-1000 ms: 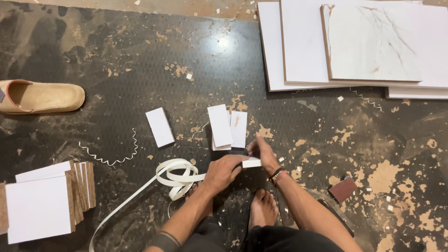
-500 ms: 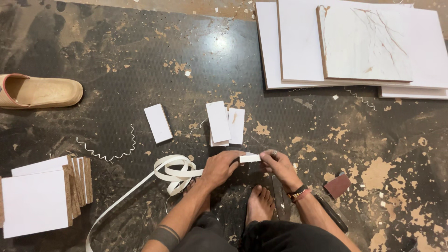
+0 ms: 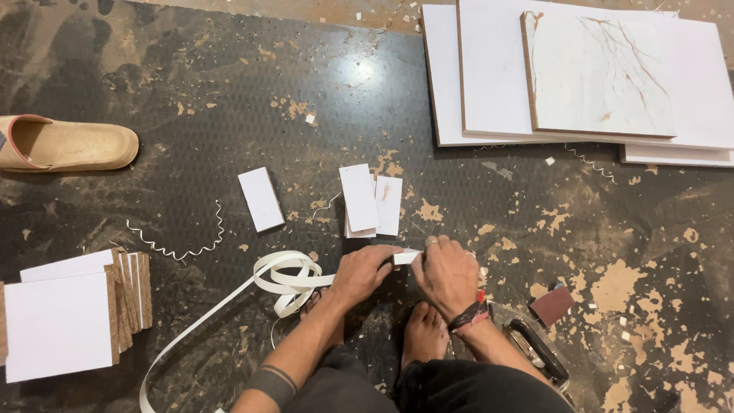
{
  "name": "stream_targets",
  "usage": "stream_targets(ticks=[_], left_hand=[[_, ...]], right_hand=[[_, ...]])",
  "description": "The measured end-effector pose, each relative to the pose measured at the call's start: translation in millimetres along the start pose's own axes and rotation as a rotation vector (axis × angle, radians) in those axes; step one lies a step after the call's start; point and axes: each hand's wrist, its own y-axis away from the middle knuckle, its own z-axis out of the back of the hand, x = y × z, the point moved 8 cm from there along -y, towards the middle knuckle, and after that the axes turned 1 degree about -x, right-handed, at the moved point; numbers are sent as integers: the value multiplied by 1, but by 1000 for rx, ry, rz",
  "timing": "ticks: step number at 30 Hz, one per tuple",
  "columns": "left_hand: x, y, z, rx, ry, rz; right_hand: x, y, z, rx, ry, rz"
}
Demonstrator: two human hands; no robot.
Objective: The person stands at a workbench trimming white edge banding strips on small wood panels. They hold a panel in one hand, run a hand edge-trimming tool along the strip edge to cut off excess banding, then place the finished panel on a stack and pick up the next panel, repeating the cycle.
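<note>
Dark, paint-flecked floor [image 3: 229, 92] fills the view, and low at its middle both hands meet over a small white piece [image 3: 405, 257]. That piece lies flat on the floor; the left hand [image 3: 365, 272] is closed over its left end and over the white edging strip [image 3: 287, 277] that runs in there, while the right hand [image 3: 449, 274] is curled down on the piece's right end, fingers bent, gripping it. Left of the piece the strip loops in a loose coil and trails away toward the bottom edge of the view. Just behind the piece, two small white panels [image 3: 368, 199] lie overlapped, with a third [image 3: 261, 199] a little farther left; bare floor separates them. A bare foot [image 3: 424, 333] rests just below the piece. Far left of the piece stands a stack of white-faced boards [image 3: 61, 321], and beyond it a tan slipper [image 3: 65, 143]. Well behind and right of the piece, large white sheets [image 3: 581, 73] lie piled, edges stepped.
</note>
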Motion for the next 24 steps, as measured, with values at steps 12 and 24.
stream_targets(ticks=[12,24], left_hand=[[3,8,-7,3,38,40],[35,59,-78,384,1021,788]], right_hand=[[-71,72,-112,341,-1295,-1027],[-41,83,-124,366,-1445,-836]])
